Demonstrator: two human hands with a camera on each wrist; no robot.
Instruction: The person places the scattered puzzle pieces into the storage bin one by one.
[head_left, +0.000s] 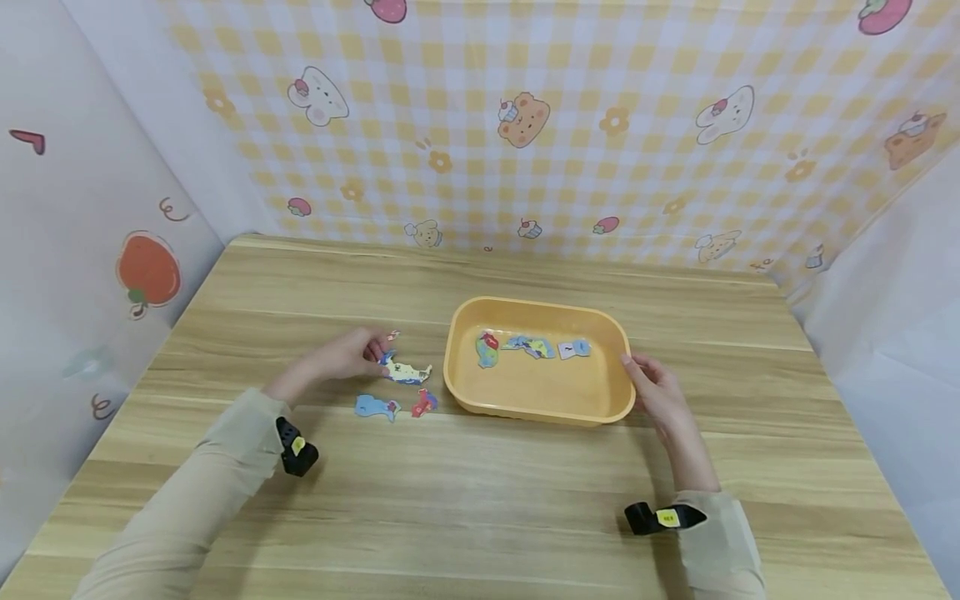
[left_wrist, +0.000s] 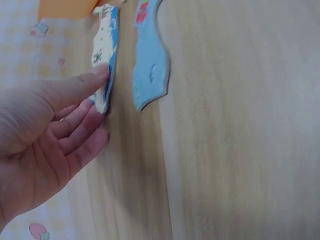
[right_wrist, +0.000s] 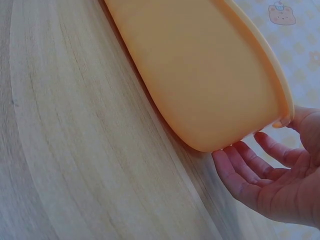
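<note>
My left hand (head_left: 354, 354) pinches the end of a cream-and-blue puzzle piece (head_left: 407, 372) between thumb and fingers, and the left wrist view shows the piece (left_wrist: 105, 42) tilted close over the table. Nearer to me lies a light blue piece (head_left: 375, 406). Beside that is a red-and-blue piece (head_left: 424, 403), and a small red-and-white piece (head_left: 393, 335) sits just beyond the left fingers. On the right, my right hand (head_left: 654, 387) grips the end of a yellow-orange plastic basin (head_left: 540, 408), thumb at the rim and fingers under its outer wall (right_wrist: 200, 100).
Inside the basin lie a green-and-red piece (head_left: 487, 352), a blue-and-yellow piece (head_left: 532, 347) and a blue-and-white piece (head_left: 574, 348). The wooden table (head_left: 480, 500) ends at a checked cloth backdrop (head_left: 480, 183) behind, with pale cloth (head_left: 67, 250) at the left side.
</note>
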